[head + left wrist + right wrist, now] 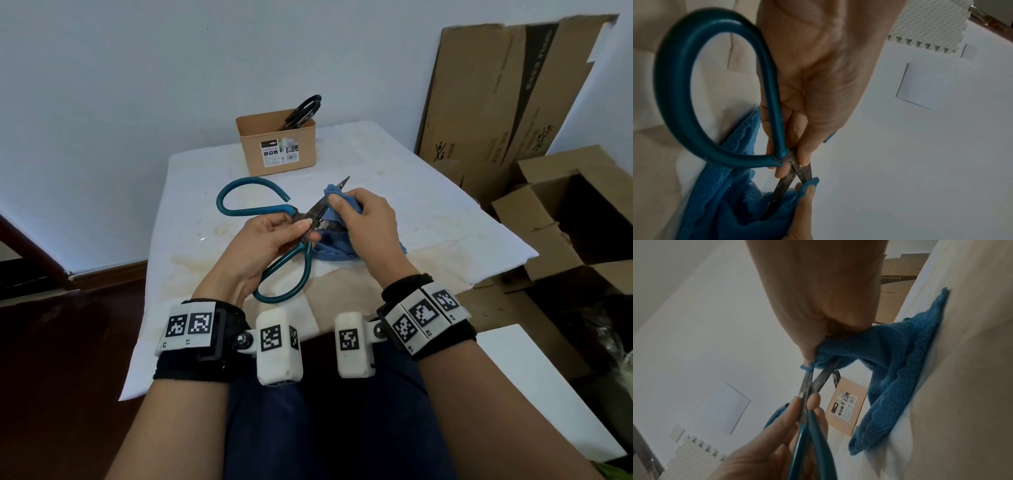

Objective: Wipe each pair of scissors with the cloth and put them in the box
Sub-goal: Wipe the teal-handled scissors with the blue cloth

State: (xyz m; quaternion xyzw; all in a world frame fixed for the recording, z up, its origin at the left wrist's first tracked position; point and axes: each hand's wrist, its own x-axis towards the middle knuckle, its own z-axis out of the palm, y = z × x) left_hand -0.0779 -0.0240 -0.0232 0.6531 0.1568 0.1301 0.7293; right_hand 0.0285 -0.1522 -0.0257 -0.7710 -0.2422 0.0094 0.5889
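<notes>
My left hand [274, 236] pinches a large pair of teal-handled scissors [239, 205] [719, 142] [812, 426] at the pivot, with the dark blades spread apart. My right hand [363, 219] holds the blue cloth [337, 245] [719, 203] [898, 363] wrapped round one blade, whose tip pokes out above the cloth. The rest of the cloth hangs down onto the table. A tan box [277, 144] [846, 407] stands at the far side of the table with a black-handled pair of scissors [303, 111] upright in it.
The table [428, 219] is draped in a white, stained sheet. Flattened and open cardboard boxes [507, 99] crowd the floor on the right. A white wall rises behind the table, and a dark wooden floor lies to the left.
</notes>
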